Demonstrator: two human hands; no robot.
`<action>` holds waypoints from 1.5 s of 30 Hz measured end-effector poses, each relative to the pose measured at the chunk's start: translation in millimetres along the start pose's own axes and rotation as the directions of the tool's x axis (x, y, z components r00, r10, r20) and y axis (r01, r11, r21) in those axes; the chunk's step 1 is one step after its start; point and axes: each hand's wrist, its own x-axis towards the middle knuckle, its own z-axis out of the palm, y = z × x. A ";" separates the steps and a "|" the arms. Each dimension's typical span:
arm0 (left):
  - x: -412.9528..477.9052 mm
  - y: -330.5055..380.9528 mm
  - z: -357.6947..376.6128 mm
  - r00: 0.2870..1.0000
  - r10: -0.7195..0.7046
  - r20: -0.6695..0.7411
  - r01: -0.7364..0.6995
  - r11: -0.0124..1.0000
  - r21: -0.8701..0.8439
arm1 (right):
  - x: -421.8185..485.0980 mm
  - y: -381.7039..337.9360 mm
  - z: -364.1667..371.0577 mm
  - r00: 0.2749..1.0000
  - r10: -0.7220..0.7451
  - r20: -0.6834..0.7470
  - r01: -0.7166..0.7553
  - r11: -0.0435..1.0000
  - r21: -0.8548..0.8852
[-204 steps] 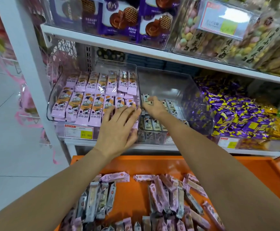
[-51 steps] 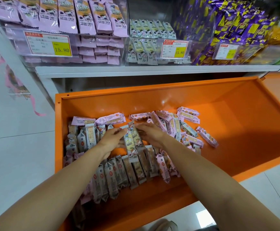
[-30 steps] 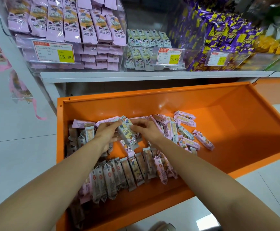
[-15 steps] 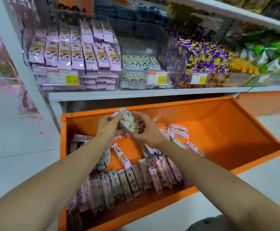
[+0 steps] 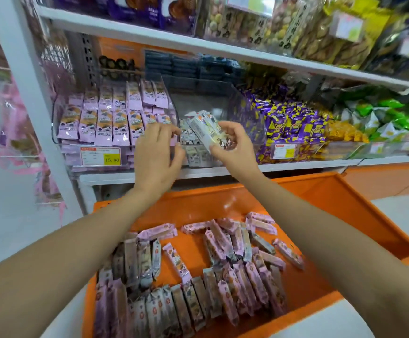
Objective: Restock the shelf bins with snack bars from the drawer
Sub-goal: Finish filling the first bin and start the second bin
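Snack bars [image 5: 207,131] up out of the drawer [image 5: 344,206] since half a second back, now at the mouth of the middle bin [image 5: 242,111], above the few white bars lying low in it. Bundle clamped in the right hand [image 5: 234,150], thumb under, fingers over the far side. Left hand [image 5: 157,154] just beside the bundle's left end, fingers loosely curled and spread, gripping nothing; touching it or not, cannot tell (blur).

Pick-up done, placing step in hand, nothing dropped in yet. Many loose bars [image 5: 198,284] left in the drawer, so far from finished.

Room: middle bin mostly empty, deep space behind. Clear side walls close on both sides, with the pink-bar bin [image 5: 71,152] on the left and the purple-candy bin [image 5: 303,152] on the right. Front lip low, below the hands. Upper shelf [image 5: 198,43] overhead, well apart. Likely snag: bundle end catching the left wall, or splaying on release.
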 end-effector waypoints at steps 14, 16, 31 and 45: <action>17.5 -48.5 22.7 0.938 0.101 0.330 -0.238 0.882 0.406 | 136.6 27.1 46.8 0.948 0.314 0.040 -0.282 0.896 -0.344; 16.7 -50.7 24.5 0.938 0.113 0.328 -0.252 0.871 0.422 | 147.7 35.1 57.7 0.940 0.335 0.065 -0.288 0.881 -0.377; 16.8 -53.4 27.5 0.939 0.121 0.323 -0.269 0.844 0.465 | 173.8 65.5 97.8 0.890 0.393 0.230 -0.222 0.815 -0.535; -0.2 -30.6 27.5 0.937 0.274 0.216 -0.343 0.835 0.431 | 118.7 22.4 54.4 0.990 0.106 0.090 -0.101 0.994 -0.051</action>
